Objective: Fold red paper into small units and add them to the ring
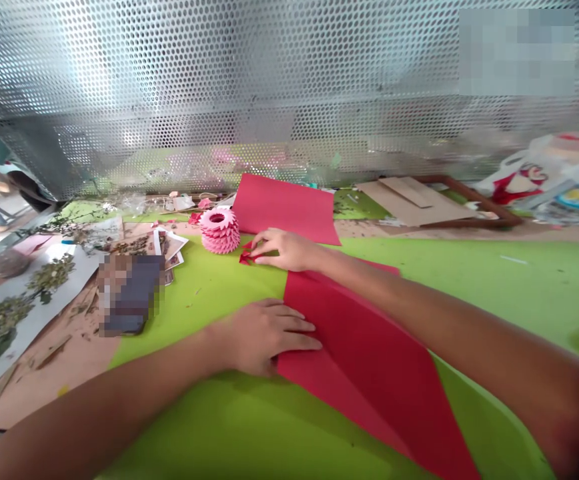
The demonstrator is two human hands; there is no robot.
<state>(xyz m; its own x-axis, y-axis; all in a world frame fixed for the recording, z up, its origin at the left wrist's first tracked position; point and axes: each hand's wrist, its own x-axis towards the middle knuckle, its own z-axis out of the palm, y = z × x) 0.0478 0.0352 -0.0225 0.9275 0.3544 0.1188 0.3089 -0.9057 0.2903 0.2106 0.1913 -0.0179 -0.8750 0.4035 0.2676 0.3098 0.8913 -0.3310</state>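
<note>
A large sheet of red paper (369,360) lies in front of me, with a crease or fold running along its length. My left hand (269,337) rests on its left end, fingers stretched out flat and the thumb hidden beneath. Farther off, my right hand (289,250) pinches a small red folded paper piece (245,256) between thumb and fingertips; its exact shape is hard to make out. Just left of that piece stands a round pink folded-paper ring stack (219,231), with a hole in its top. Behind my right hand lies another red sheet (287,207).
Bright green paper (494,287) covers the table. A dark phone-like object (137,293), partly blurred, lies left beside small pictures (169,247). Dried plants (4,320) rest on white paper. Brown card (414,203), a wooden frame (507,215) and plastic bags (544,177) line the perforated metal screen (269,80).
</note>
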